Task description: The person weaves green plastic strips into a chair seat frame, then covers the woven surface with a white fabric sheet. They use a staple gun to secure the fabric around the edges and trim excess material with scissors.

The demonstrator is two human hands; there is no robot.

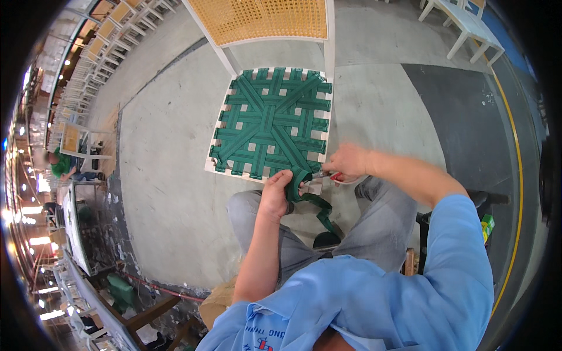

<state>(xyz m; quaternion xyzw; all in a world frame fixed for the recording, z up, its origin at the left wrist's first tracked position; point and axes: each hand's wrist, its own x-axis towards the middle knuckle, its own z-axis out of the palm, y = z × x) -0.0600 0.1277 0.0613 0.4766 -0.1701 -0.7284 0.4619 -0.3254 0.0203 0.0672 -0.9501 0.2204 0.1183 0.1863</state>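
Webbing point(266, 120) in dark green, lattice with a diagonal cross

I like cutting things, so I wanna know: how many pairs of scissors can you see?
1: the red-handled scissors, in the person's right grip, by the near edge of the chair seat, right of the green webbing strap in the left grip. More could be hidden.

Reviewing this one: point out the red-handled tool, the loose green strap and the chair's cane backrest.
Red-handled tool point(336, 175): head view, on its red handle.
Loose green strap point(318, 200): head view, on its hanging length.
Cane backrest point(269, 22): head view, middle of the tan panel.
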